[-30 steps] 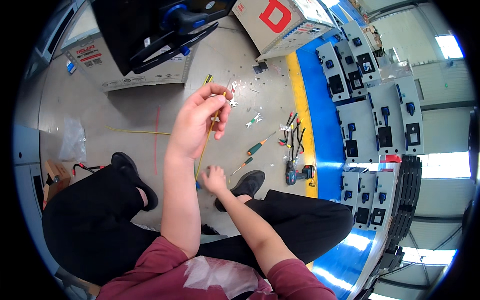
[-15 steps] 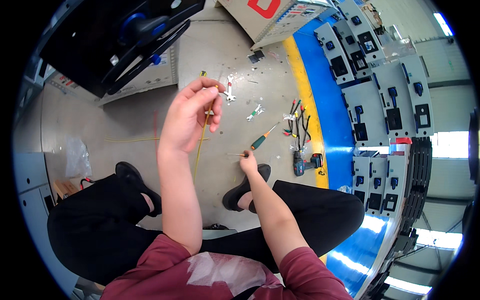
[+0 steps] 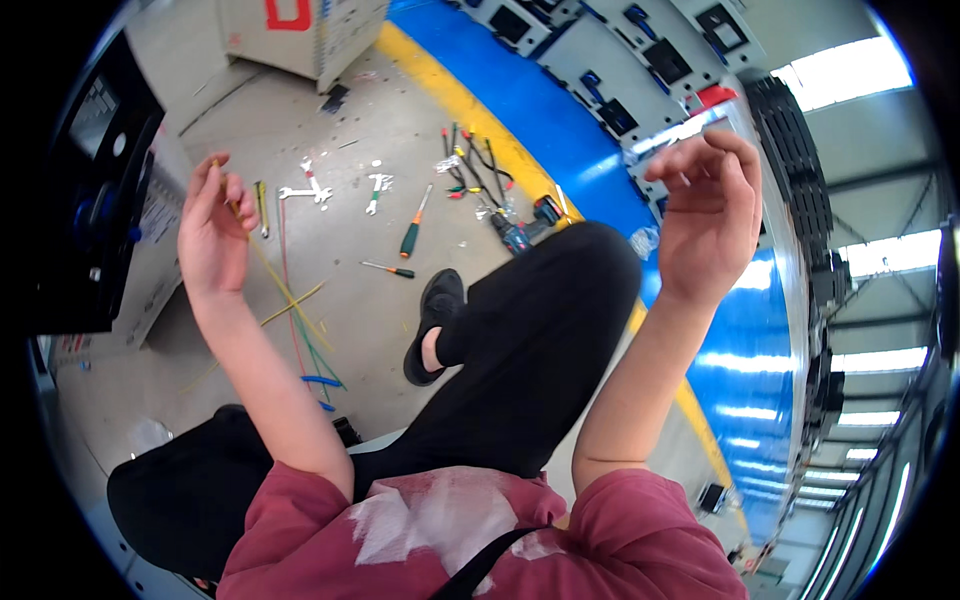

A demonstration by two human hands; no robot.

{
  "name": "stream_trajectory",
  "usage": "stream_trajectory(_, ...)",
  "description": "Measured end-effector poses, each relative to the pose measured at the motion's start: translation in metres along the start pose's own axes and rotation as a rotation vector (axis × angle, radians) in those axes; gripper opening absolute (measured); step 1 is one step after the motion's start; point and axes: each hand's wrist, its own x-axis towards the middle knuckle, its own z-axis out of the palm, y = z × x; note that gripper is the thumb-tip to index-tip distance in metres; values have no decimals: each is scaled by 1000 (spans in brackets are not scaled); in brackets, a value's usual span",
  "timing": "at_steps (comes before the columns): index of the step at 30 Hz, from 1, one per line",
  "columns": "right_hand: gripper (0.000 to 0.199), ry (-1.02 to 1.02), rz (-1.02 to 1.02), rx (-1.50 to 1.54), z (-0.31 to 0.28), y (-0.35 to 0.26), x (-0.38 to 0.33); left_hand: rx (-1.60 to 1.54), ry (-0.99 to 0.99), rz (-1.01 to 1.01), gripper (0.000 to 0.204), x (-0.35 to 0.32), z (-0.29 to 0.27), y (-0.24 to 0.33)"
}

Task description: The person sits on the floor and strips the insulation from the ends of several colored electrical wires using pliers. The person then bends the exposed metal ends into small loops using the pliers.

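Note:
My left hand [image 3: 214, 235] is raised at the left, its fingers pinched round a thin yellow wire [image 3: 272, 268]. The wire slants down from the hand, above other yellow, red and green wires [image 3: 300, 325] on the floor. Out to the right, my right hand [image 3: 708, 220] is held up with fingers apart and loosely bent, holding nothing. On the floor between the hands lie a small screwdriver [image 3: 388, 269] with an orange and black handle and a larger green-handled screwdriver [image 3: 411, 236].
Wrenches [image 3: 310, 188], a green-marked wrench [image 3: 376, 192], several pliers [image 3: 480, 165] and a cordless drill [image 3: 515, 235] lie beyond. A black panel [image 3: 90, 200] stands at the left, a crate [image 3: 300, 45] at the back. Grey cabinet panels [image 3: 625, 60] line the blue floor strip [image 3: 520, 85].
My right hand has let go of the small screwdriver and risen away to the right. The view has turned rightward. My left hand still holds the yellow wire.

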Motion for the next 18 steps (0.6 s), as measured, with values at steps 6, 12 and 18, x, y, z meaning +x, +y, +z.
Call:
stream_trajectory(6,25,148,783,-848,-187,168,-152,178,73,-58,30,-18,16,-7)
stream_trajectory(12,118,-168,1618,-1080,-185,284,-478,314,131,-64,32,-36,10,2)
stream_trajectory(18,105,-56,1212,-1199,-106,294,-487,425,169,-2,32,-59,21,30)
